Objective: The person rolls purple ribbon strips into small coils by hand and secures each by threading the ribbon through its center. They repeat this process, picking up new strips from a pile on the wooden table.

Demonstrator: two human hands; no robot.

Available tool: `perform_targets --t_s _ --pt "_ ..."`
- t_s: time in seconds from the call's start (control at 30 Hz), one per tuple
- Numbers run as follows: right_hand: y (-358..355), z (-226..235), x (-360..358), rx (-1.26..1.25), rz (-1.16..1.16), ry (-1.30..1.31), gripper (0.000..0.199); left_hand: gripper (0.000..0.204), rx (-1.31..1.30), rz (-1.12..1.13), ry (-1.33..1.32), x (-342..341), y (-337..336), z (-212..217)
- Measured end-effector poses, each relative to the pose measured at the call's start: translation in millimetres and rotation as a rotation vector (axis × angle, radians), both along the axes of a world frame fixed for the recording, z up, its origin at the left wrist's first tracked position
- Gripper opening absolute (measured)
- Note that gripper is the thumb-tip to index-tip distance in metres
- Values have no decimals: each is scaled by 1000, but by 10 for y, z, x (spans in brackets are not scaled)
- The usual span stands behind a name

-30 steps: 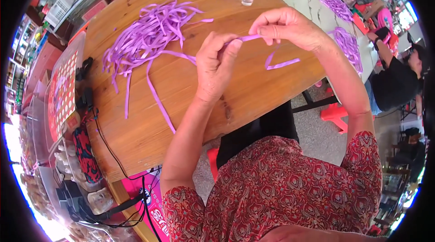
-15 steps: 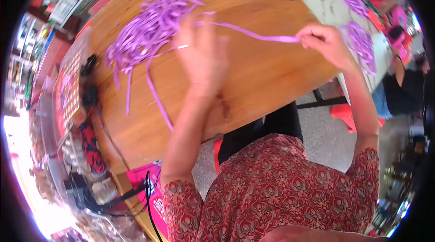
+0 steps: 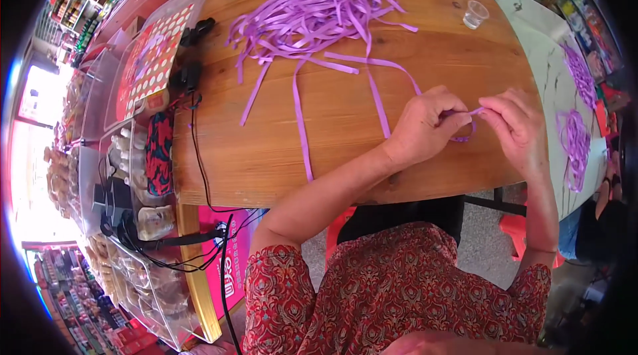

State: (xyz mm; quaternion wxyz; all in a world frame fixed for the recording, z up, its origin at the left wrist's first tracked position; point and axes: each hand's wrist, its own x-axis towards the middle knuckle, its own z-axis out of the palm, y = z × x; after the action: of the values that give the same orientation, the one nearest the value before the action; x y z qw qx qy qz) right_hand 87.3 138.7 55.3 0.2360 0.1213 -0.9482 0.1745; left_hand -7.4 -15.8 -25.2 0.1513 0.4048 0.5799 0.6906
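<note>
The left hand (image 3: 423,128) and right hand (image 3: 518,124) pinch a purple ribbon (image 3: 476,112); a ribbon heap (image 3: 319,17), clear cup (image 3: 474,16) and black cables (image 3: 195,132) share the wooden table (image 3: 252,166).

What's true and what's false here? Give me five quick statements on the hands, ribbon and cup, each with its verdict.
1. The left hand and right hand both hold purple ribbon. True.
2. The clear cup stands on the wooden table. True.
3. The right hand lies flat on the table. False: it pinches the ribbon.
4. More ribbon lies in a loose pile. True.
5. The cup is left of the pile. False: it is to the right.
</note>
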Motion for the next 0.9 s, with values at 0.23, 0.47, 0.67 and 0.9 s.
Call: perform_targets --t_s 0.23,0.47,0.67,0.9 --pt "-3 -41 -19 -60 -60 -2 13 15 -68 503 767 -148 -45 92" --pt "-132 1 -39 28 40 54 18 7 155 -204 -628 63 -6 100" --pt "-1 -113 -63 68 90 55 23 8 85 -36 -303 29 -3 73" --pt "199 -86 -37 -219 -48 66 22 6 -49 -11 -477 -9 -70 141"
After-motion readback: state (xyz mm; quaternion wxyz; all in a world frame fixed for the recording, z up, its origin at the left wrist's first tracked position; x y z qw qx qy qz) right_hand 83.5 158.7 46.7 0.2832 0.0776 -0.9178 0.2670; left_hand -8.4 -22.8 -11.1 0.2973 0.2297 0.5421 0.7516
